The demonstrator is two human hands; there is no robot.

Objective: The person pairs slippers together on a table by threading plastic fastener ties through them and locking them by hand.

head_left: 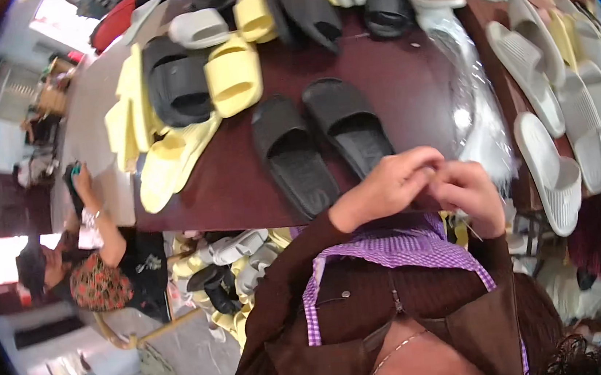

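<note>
My left hand (390, 187) and my right hand (471, 193) meet over the front edge of the dark red table (406, 74). Their fingers are closed in a pinch, tip to tip; anything between them is too small or hidden to make out. Just beyond and left of my hands lie two black slide sandals, one (294, 156) at the left and the other (350, 125) beside it, toes pointing away from me. My left wrist overlaps the near end of this pair.
Yellow slides (233, 75), black slides (176, 82) and grey slides (199, 29) crowd the table's far side. Clear plastic bags (479, 106) lie right. More pale slides (549, 169) line the right-hand surface. A co-worker (108, 270) sits left. Loose slides (238, 256) are piled below the table.
</note>
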